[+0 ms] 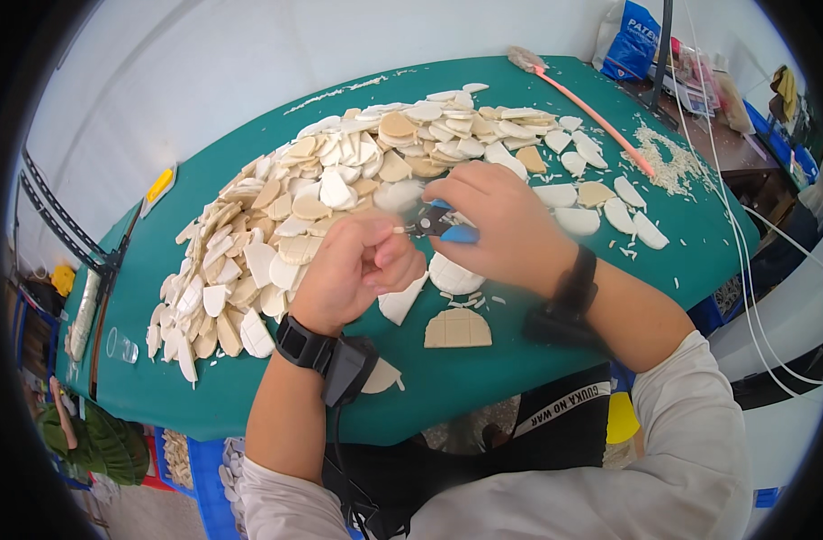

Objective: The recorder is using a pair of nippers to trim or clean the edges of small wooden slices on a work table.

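My right hand (497,220) grips a pair of cutting pliers (452,227) with blue handles, their dark jaws pointing left. Against the jaws, my left hand (366,265) is closed in a pinch, with a small pale bit (399,230) at its fingertips. Just beyond both hands, a whitish piece (399,195) looks blurred. On the table below them lie a cream half-round piece (457,329) scored with lines, a rounded white piece (454,274) and a pointed white piece (402,301). Near the front edge, another flat piece (382,376) is partly hidden by my left wrist device.
A large heap of flat cream and white pieces (276,216) covers the green table's (519,396) left and middle. At right are loose pieces, crumbs (668,162) and an orange-handled brush (596,117). A clear cup (121,346) stands left; a blue bin (215,486) is below.
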Demonstrator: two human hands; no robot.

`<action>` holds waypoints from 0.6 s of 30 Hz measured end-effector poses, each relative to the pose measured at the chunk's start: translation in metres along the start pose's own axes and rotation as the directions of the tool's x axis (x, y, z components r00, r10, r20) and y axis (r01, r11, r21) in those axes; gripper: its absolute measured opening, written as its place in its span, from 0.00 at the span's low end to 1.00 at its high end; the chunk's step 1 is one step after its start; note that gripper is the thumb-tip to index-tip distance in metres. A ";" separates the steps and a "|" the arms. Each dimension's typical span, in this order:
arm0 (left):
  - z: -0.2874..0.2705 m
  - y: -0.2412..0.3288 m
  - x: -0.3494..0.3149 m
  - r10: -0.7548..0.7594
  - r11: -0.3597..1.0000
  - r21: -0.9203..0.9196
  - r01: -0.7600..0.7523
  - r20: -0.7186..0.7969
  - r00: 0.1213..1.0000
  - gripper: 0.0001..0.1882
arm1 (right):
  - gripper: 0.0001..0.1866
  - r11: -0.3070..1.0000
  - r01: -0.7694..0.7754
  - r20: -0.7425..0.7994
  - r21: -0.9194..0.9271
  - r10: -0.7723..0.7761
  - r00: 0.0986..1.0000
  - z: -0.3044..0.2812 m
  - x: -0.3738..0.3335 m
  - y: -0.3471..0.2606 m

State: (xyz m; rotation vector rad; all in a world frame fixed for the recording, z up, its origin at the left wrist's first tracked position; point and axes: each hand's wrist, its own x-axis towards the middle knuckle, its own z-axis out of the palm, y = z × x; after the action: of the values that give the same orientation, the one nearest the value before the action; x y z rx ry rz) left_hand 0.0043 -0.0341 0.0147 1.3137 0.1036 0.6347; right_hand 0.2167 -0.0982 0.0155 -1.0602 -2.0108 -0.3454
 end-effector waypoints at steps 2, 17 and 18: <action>0.000 0.000 0.000 0.009 1.000 -0.010 -0.009 0.001 1.000 0.18 | 0.20 1.000 -0.001 -0.009 -0.002 0.001 1.000 0.000 0.001 0.000; 0.003 -0.002 0.000 0.020 1.000 0.010 -0.020 -0.052 0.998 0.18 | 0.20 1.000 0.023 -0.051 0.002 -0.023 0.998 0.001 0.000 0.000; 0.003 -0.002 0.000 0.019 1.000 0.010 -0.019 -0.052 0.998 0.18 | 0.21 1.000 0.024 -0.047 -0.001 -0.024 0.999 0.000 0.000 0.000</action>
State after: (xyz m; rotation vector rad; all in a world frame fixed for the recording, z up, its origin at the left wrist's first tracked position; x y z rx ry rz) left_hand 0.0065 -0.0371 0.0136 1.3092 0.1366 0.6854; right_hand 0.2162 -0.0980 0.0155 -1.0201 -1.9830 -0.3798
